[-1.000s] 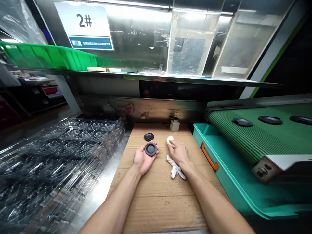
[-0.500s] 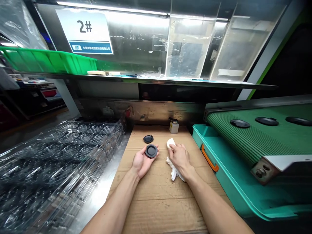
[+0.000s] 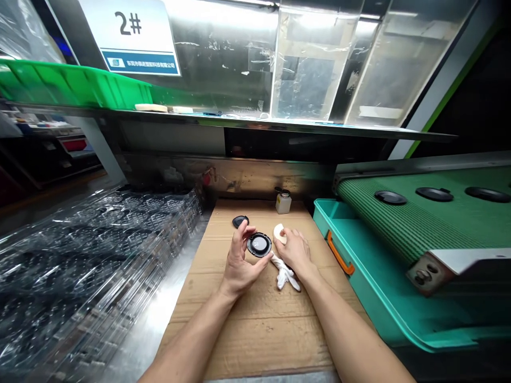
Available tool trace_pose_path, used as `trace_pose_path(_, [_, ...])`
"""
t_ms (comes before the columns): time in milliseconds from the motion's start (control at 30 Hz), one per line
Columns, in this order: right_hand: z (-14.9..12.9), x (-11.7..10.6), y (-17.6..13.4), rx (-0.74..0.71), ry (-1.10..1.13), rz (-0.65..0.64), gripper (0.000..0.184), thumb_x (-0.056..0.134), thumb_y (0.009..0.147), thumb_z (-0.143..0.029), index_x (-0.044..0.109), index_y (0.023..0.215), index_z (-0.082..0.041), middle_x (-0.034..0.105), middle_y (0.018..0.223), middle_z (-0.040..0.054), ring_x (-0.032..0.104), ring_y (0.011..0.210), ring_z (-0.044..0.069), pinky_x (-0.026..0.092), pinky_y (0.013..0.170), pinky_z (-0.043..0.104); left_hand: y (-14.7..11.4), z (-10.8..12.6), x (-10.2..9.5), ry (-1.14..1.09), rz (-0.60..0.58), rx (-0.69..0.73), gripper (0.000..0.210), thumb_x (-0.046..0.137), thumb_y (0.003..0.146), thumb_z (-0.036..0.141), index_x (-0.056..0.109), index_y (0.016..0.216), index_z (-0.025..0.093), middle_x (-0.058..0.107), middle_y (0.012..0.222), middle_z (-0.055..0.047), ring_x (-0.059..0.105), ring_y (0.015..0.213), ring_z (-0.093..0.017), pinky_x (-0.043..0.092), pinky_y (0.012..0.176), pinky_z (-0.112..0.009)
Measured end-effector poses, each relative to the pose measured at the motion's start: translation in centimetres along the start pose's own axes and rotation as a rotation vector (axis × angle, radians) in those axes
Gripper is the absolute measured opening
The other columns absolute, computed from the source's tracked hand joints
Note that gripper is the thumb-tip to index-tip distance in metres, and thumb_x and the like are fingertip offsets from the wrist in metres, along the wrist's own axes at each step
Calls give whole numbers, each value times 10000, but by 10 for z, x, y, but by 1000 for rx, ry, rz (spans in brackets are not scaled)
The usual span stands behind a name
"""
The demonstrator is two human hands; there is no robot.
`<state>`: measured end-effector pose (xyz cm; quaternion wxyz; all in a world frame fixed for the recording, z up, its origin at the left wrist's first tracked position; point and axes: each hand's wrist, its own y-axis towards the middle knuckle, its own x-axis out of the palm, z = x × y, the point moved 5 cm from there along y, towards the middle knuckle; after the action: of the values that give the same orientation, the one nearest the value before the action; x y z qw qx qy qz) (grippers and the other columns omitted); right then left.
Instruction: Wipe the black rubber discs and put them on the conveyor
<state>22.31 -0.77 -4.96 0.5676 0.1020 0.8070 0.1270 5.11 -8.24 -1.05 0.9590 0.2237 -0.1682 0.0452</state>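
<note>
My left hand (image 3: 244, 260) grips a round black plastic part (image 3: 259, 244) by its rim, between thumb and fingers. The part's shiny side with a pale centre faces me. To its right, my right hand (image 3: 294, 247) pinches a white pad (image 3: 279, 233), partly covered by the fingers. A crumpled white cloth (image 3: 285, 274), possibly a glove, lies on the cardboard (image 3: 255, 330) below the right hand. Another black round part (image 3: 240, 221) rests on the cardboard just beyond the left fingers.
A small bottle (image 3: 283, 202) stands at the cardboard's far end. On the right, a teal bin (image 3: 375, 303) with an orange handle sits below a green conveyor (image 3: 419, 223) carrying black parts. Stacked clear trays (image 3: 99, 276) fill the left. Overhead runs a metal shelf (image 3: 239, 121) with a green basket (image 3: 75, 88).
The left hand has turned the black part over and brought it right, closer to the right hand. Its fingers now clasp the rim instead of lying under it. The view has shifted slightly.
</note>
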Motion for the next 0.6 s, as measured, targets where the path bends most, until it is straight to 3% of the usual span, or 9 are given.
trace_pose_path(167, [0,1,-1,0,0,7,266,518,880,-453,579,1005,-227,602,984,60,513,989,233,341,820,314,0,0,-2,-133,71,-52,896,784,495,-58,481,1275,263,495,1326,-99,441,1298,-247,373,1086,-330])
trace_pose_path(333, [-1,0,-1,3,-6,-3,273,519,879,-457,582,1014,-228,604,991,65,515,991,236,342,819,315,-4,3,0,-216,166,-89,721,741,560,-77,545,1185,222,529,1287,-99,472,1279,-222,386,1072,-279])
trace_pose_path(400, [-1,0,-1,1,-7,-1,280,515,880,-465,583,1010,-226,602,990,67,515,992,235,343,818,316,-3,4,0,-180,129,-103,649,739,592,-45,576,1162,219,564,1250,-92,492,1254,-218,378,1073,-284])
trace_pose_path(500, [-1,0,-1,3,-4,17,297,505,881,-486,583,1000,-226,600,989,68,510,991,234,342,820,319,4,1,-8,101,-9,-96,446,739,667,81,649,1084,213,649,1065,-80,569,1108,-226,388,1039,-304])
trace_pose_path(600, [-1,0,-1,5,-1,30,299,490,887,-494,581,992,-230,600,982,64,509,978,231,340,825,324,17,-6,-31,584,-50,-66,169,674,766,262,683,932,230,658,903,-76,599,919,-241,406,967,-345])
